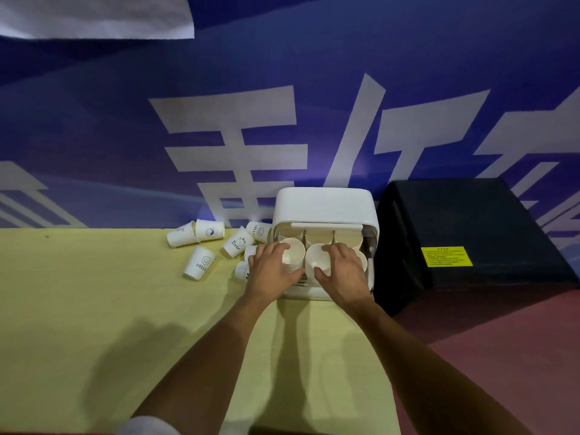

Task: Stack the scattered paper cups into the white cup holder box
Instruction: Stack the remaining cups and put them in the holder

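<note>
Reaching into the white cup holder box [324, 205] are both bare hands, forearms extended over the yellow table [94, 309]. The box stands at the table's far right edge against the blue banner [94, 120], lid rolled to the back, divided interior exposed.

The left hand [272, 269] has its fingers curled round the left cup [294, 251], which sits upright, mouth up, in the front left compartment. The right hand [344, 271] grasps the right cup [317, 258], thumb on the near side and fingers over the far rim; this cup is upright in the adjoining compartment. The two cups stand side by side, rims nearly touching. Further cup rims show in the rear compartments, dimly lit; their number cannot be told.

Loose paper cups lie on the table left of the box, apparently on their sides. A HELLO cup [201, 263] is nearest the viewer. Two plain-sided cups [209, 233] lie touching at the banner's foot. A Bear cup [238, 243] and a second HELLO cup [259, 230] lie just beside the box. More cups [242, 271] are partly hidden behind the left hand.

A black case [470, 221] bearing a yellow label [445, 256] stands just right of the box
</note>
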A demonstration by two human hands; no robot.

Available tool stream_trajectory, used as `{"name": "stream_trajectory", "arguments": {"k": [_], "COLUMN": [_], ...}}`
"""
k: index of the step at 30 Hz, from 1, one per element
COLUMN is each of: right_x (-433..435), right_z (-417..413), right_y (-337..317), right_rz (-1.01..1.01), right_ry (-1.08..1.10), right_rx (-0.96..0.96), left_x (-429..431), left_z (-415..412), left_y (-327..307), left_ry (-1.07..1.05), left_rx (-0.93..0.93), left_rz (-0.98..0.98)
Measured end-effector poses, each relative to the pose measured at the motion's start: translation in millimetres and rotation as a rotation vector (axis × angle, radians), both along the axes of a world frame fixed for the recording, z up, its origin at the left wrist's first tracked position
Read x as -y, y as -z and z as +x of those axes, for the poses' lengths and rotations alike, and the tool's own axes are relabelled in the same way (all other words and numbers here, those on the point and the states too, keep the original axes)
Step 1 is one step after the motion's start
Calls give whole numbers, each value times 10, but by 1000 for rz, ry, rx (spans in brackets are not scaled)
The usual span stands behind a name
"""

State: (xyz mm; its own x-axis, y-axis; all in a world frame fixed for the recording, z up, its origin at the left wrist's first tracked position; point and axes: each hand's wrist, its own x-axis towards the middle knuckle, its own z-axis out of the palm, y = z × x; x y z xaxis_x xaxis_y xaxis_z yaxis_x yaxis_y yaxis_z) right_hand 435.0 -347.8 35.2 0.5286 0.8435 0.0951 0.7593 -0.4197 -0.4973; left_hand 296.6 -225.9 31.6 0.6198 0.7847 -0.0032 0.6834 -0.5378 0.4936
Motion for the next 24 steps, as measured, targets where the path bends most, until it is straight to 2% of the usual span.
{"name": "stream_trajectory", "arguments": {"k": [5,12,20,24], "right_x": [-330,-921,-1249,-1408], "right_z": [-477,-1236,-1636,-1616], "right_y": [-23,30,450,569], "right_rz": [33,-6,-259,-305], "right_ry": [-98,-155,-36,-49], "right_rx": [92,89,119,120], "left_x": [-289,-924,-1500,-1696], "left_z": [-475,-1265,-1789,-1823], "left_y": [52,174,451,588], "left_ry": [-8,-41,-94,-147], "left_rx": [20,-43,-99,-93], "left_rz": [-39,-87,-174,-218]}}
